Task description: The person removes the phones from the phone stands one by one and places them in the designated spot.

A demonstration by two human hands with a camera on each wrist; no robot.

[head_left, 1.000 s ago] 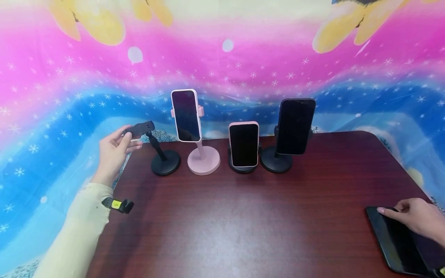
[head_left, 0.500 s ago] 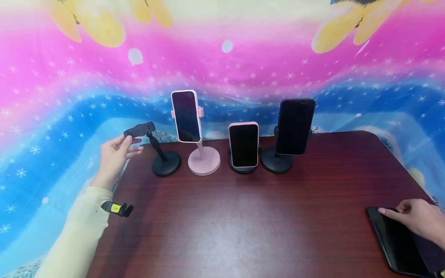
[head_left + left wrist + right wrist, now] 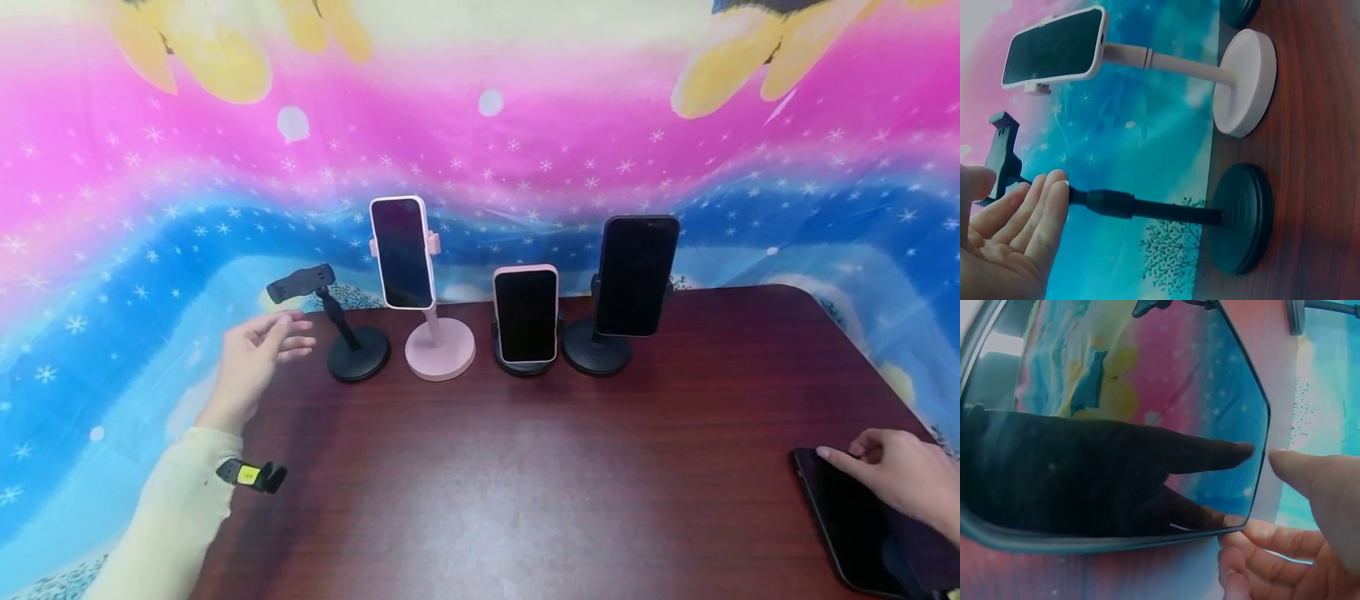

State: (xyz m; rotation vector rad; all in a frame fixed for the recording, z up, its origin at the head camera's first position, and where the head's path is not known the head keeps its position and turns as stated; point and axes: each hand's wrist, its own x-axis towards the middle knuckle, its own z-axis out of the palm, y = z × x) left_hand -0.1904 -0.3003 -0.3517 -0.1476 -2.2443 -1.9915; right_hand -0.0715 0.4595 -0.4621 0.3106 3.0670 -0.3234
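In the head view my left hand (image 3: 255, 358) hovers just below the bare clamp of a black phone stand (image 3: 352, 354). In the left wrist view its fingers are extended and hold nothing; the clamp (image 3: 1004, 153) lies beyond the fingertips. At the table's right side my right hand (image 3: 903, 475) grips the edge of a black tablet (image 3: 847, 525). In the right wrist view the thumb (image 3: 1297, 472) is at the tablet's edge, with the fingers by its lower corner. The glossy screen (image 3: 1116, 487) reflects the hand and backdrop. The tablet's right part is hidden or out of frame.
Along the back stand a pink stand (image 3: 440, 350) with a white-framed phone (image 3: 403, 254), a low black stand with a pink-framed phone (image 3: 527, 315), and another black stand (image 3: 596, 348) with a dark phone (image 3: 637, 275). A patterned cloth hangs behind the brown table (image 3: 480, 467).
My left hand has let go of the black stand's clamp and dropped slightly below it. The right hand stays on the tablet, whose screen reflections have changed a little.
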